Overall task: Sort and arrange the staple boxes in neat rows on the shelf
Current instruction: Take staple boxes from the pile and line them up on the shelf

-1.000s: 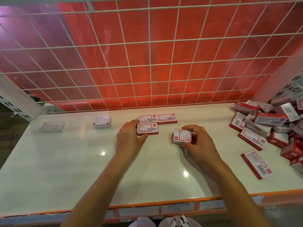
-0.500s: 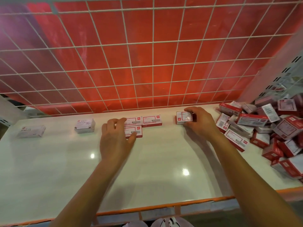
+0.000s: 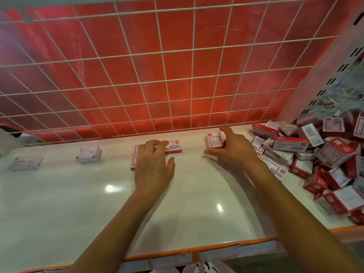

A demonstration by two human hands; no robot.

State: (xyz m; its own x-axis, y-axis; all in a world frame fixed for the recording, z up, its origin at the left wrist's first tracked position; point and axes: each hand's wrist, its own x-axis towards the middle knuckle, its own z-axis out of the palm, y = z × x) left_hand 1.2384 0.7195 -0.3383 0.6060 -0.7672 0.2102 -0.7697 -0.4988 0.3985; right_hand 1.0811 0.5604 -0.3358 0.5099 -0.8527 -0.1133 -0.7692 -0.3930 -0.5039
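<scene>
- The shelf (image 3: 78, 203) is a pale, glossy board with an orange front edge, and it fills the lower half of the frame.
- The grid (image 3: 177, 75) of white wire stands along the shelf's back edge, with a red panel (image 3: 206, 46) behind it.
- The right hand (image 3: 234, 148) is right of centre, near the back edge. Its thumb and fingers curl round a red and white box (image 3: 213, 139).
- That box is tipped up with its printed face toward the camera. Whether its underside touches the shelf cannot be told.
- The left hand (image 3: 152, 164) is at centre, palm down. Its relaxed fingers lie over the placed boxes (image 3: 174, 147) and grasp nothing.
- The placed boxes lie flat. Two sit side by side at the back, and a third is just in front of the left one, mostly hidden under the hand.
- The pile (image 3: 325, 154) of red and white boxes is heaped at all angles along the right edge, just right of the right hand.
- Two white boxes (image 3: 89, 154) stand apart from each other at the left of the frame.
</scene>
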